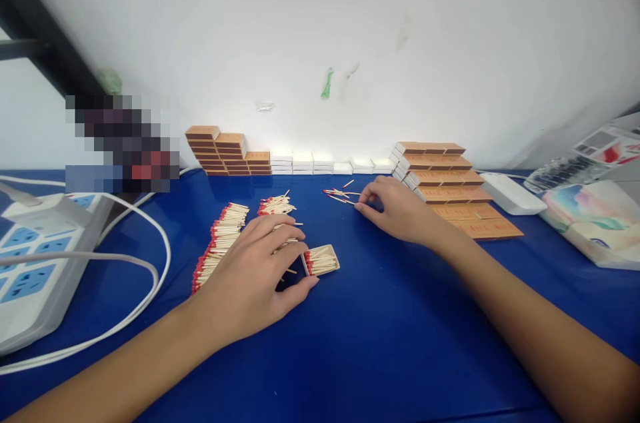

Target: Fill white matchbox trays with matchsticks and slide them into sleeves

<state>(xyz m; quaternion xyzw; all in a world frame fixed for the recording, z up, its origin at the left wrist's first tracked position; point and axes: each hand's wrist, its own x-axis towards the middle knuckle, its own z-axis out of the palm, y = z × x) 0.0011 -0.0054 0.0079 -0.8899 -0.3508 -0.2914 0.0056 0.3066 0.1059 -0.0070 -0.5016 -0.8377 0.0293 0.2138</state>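
Note:
My left hand rests on the blue table, fingers curled against the left end of a small open matchbox tray filled with red-tipped matches. Beside and behind this hand lie rows of loose matches and a smaller pile. My right hand reaches farther back, fingertips pinching at a few scattered matches on the table.
Orange matchbox sleeves are stacked at the back left and in a stepped stack at the right. White inner trays line the wall. A power strip with white cables lies at the left, a white device at the right.

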